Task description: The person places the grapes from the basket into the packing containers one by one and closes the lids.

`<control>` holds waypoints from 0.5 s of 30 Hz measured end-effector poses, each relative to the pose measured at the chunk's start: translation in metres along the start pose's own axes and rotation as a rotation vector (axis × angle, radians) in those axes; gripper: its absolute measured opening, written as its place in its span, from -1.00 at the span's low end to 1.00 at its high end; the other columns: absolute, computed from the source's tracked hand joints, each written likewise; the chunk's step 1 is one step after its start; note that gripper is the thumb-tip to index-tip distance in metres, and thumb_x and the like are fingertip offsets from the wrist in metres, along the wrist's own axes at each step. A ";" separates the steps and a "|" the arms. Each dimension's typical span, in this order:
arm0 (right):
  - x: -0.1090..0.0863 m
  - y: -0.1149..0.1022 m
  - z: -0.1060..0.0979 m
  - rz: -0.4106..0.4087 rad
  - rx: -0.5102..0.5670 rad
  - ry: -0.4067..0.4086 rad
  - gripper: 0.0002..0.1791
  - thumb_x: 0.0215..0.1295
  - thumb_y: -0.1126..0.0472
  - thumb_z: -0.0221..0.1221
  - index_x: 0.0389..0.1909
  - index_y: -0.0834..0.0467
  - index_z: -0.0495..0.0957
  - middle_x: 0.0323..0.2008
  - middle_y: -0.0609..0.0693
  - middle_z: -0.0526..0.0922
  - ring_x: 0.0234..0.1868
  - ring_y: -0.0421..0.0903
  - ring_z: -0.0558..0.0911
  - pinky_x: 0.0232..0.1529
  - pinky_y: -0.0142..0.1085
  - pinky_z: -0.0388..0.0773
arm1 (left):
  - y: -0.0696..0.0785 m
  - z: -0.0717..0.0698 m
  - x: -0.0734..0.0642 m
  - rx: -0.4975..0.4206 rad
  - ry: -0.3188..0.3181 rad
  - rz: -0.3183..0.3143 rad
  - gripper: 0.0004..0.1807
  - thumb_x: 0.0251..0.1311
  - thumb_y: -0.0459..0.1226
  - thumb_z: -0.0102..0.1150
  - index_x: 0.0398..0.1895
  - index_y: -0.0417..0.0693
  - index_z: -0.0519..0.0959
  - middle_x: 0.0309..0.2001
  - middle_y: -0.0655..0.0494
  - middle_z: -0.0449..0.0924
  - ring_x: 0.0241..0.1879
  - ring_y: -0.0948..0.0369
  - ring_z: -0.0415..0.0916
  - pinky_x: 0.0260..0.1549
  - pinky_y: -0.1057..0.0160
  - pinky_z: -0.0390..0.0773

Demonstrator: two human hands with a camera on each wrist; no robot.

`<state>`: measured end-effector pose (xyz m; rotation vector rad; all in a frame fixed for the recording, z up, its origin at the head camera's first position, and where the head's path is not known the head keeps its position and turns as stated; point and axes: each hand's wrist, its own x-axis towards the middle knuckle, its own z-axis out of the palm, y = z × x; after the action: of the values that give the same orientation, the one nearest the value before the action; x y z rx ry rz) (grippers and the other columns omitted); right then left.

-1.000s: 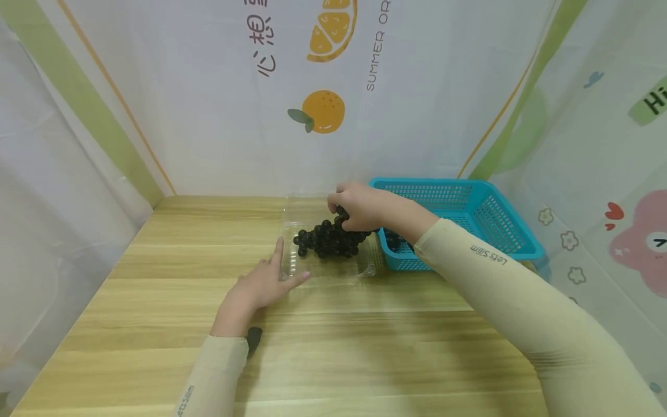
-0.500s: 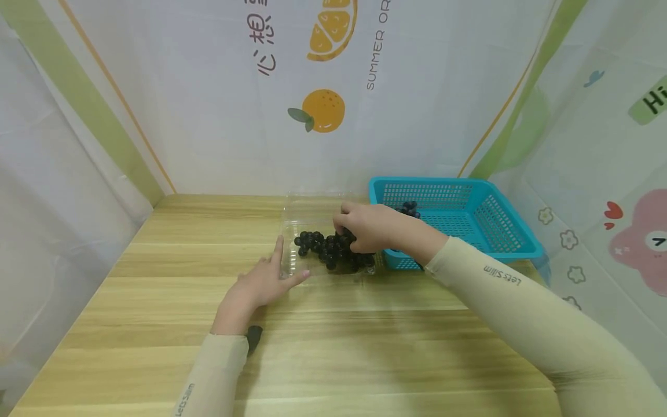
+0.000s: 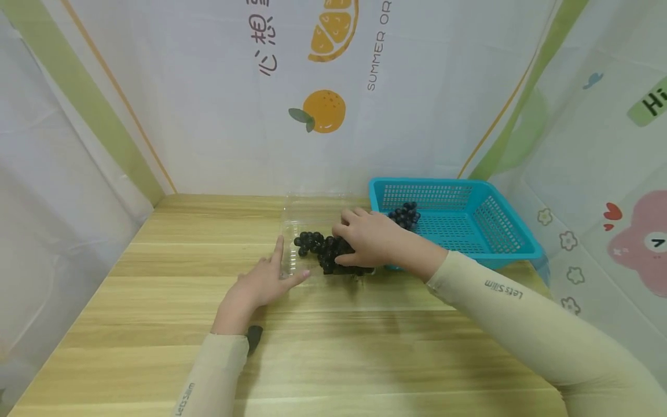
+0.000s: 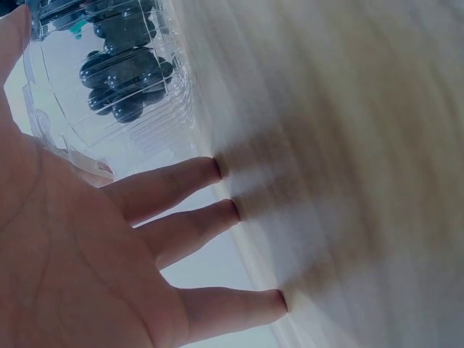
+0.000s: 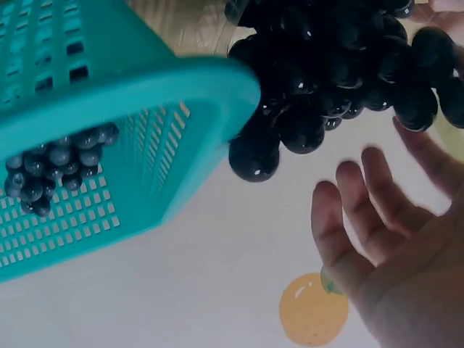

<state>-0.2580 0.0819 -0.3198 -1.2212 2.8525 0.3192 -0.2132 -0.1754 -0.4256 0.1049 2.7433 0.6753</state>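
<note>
left hand (image 3: 259, 285) flat on wooden table (image 3: 156, 324), fingers straight against clear clamshell box (image 3: 307, 217), bracing it. right hand (image 3: 367, 238) cupped over black grape bunch (image 3: 319, 246) in box; grip unclear. second bunch (image 3: 405, 215) in teal basket (image 3: 508, 231).

– Where does the head view look from?
– High, forward and down over the table (image 3: 333, 347), taking in both arms.
– And the wrists?
– Very near, angled upward. Each catches the grapes (image 4: 123, 72) (image 5: 326, 80); the right also shows the basket (image 5: 109, 109).
</note>
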 end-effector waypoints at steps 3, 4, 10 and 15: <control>0.001 -0.005 0.002 0.055 0.040 0.025 -0.38 0.46 -0.35 0.23 0.27 0.00 0.58 0.16 0.03 0.56 0.11 0.02 0.55 0.04 -0.06 0.67 | 0.000 0.000 0.000 0.004 0.005 0.000 0.30 0.35 0.56 -0.16 0.73 0.07 -0.59 0.62 -0.46 0.14 0.65 -0.42 -0.02 0.34 -0.77 -0.05; 0.001 -0.008 0.003 0.083 0.065 0.023 -0.37 0.45 -0.36 0.23 0.29 0.01 0.57 0.18 0.05 0.55 0.14 0.04 0.54 0.06 -0.05 0.68 | 0.000 0.000 0.000 0.005 0.007 0.000 0.30 0.35 0.56 -0.16 0.73 0.07 -0.59 0.62 -0.45 0.14 0.65 -0.42 -0.02 0.34 -0.77 -0.05; 0.005 -0.023 0.008 0.260 0.170 -0.116 -0.09 0.45 -0.36 0.23 0.61 0.05 0.27 0.48 0.26 0.38 0.43 0.25 0.46 0.23 0.08 0.67 | 0.000 0.000 0.000 0.007 0.004 -0.001 0.36 0.26 0.64 -0.22 0.73 0.07 -0.58 0.62 -0.45 0.14 0.65 -0.42 -0.03 0.34 -0.78 -0.07; 0.007 -0.033 0.015 0.296 0.118 -0.179 0.02 0.47 -0.34 0.21 0.71 0.09 0.07 0.55 0.41 0.27 0.51 0.40 0.39 0.28 0.09 0.67 | 0.000 0.001 0.000 0.007 0.004 -0.001 0.40 0.19 0.69 -0.29 0.73 0.07 -0.59 0.62 -0.42 0.15 0.65 -0.42 -0.05 0.36 -0.77 -0.10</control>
<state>-0.2402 0.0576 -0.3406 -0.7119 2.8429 0.2463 -0.2133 -0.1749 -0.4262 0.1035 2.7495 0.6662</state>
